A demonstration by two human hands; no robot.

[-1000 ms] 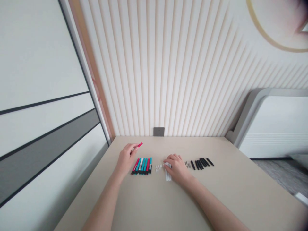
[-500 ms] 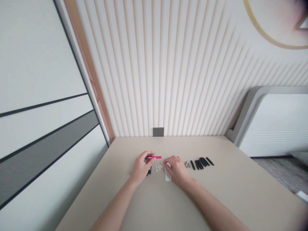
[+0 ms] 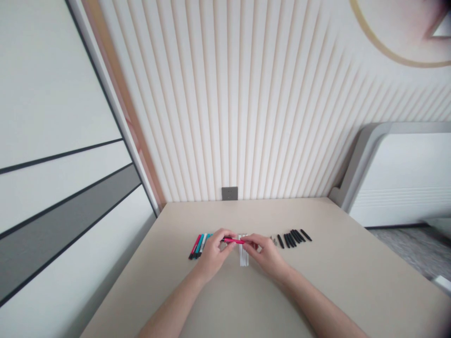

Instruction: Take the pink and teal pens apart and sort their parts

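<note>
My left hand (image 3: pixel 215 252) and my right hand (image 3: pixel 267 252) meet over the middle of the beige table (image 3: pixel 225 300). Between them they pinch a thin red pen tube (image 3: pixel 233 241), held level, one end in each hand's fingertips. Just below it lies a small bundle of white refill sticks (image 3: pixel 243 256). A row of red, teal and white pen barrels (image 3: pixel 198 245) lies left of my left hand. A row of black pen caps (image 3: pixel 292 237) lies to the right of my right hand, with some tiny grey parts (image 3: pixel 273 241) beside it.
A ribbed wall stands behind the table with a grey socket plate (image 3: pixel 229 193) at its foot. A white and grey cabinet (image 3: pixel 398 178) stands at the right. The table's left edge runs along a panelled wall.
My left hand carried the red tube from above the coloured barrels rightward to the middle. My right hand rose from the white sticks and took its other end.
</note>
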